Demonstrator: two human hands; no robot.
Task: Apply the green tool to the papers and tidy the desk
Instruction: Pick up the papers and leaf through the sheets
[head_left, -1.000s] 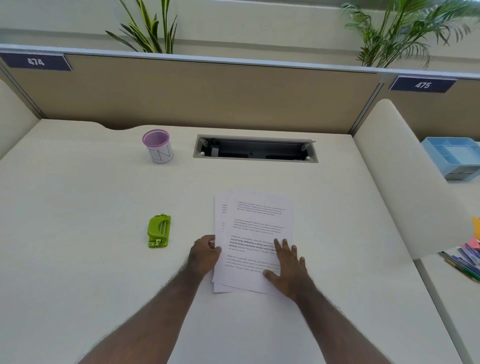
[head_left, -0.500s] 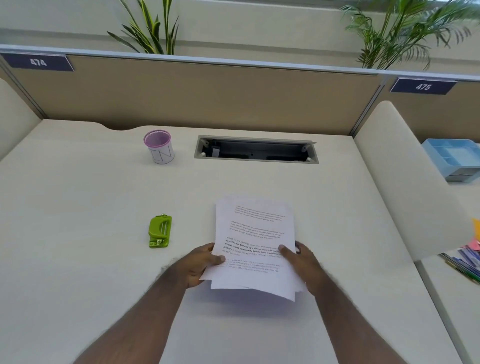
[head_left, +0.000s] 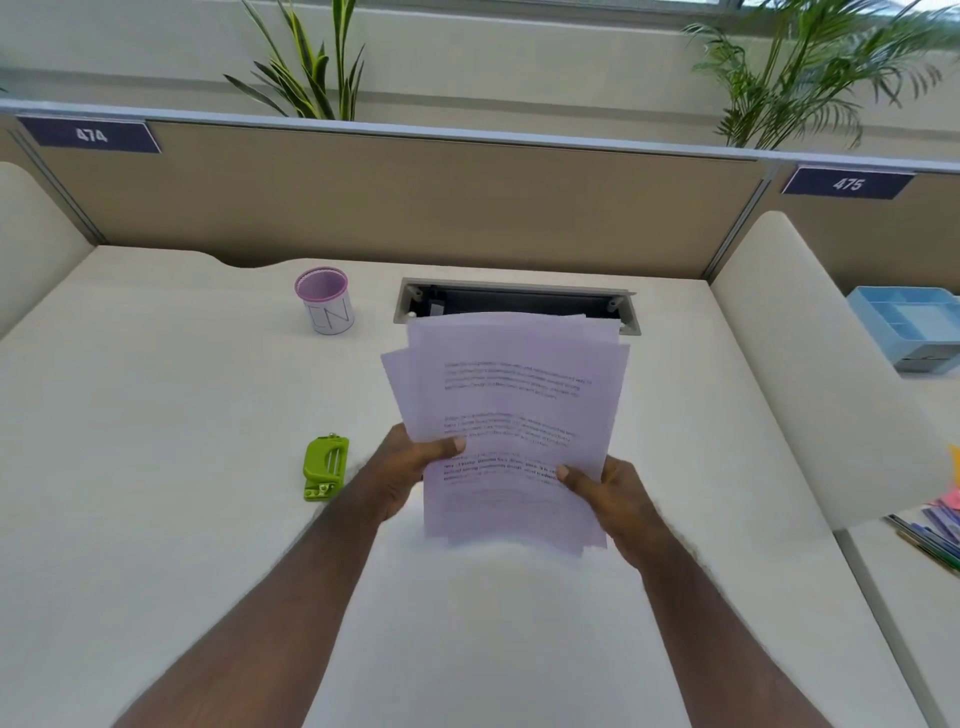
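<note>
A loose stack of printed white papers (head_left: 511, 415) is lifted off the desk and tilted up toward me, its sheets not lined up at the top and left. My left hand (head_left: 410, 467) grips the stack's left edge, thumb on the front. My right hand (head_left: 613, 493) grips the lower right edge the same way. The green tool (head_left: 324, 469), a small hole punch, lies flat on the desk just left of my left wrist, untouched.
A pink-rimmed white pen cup (head_left: 326, 301) stands at the back left of the cream desk (head_left: 156, 467). An open cable tray (head_left: 514, 301) sits behind the papers. A padded divider (head_left: 810, 374) bounds the right side; beyond it are a blue organiser (head_left: 909, 325) and pens (head_left: 930, 540).
The papers lay flat on the desk under both hands one second ago. Both hands have since gripped them and lifted them up and tilted them toward me.
</note>
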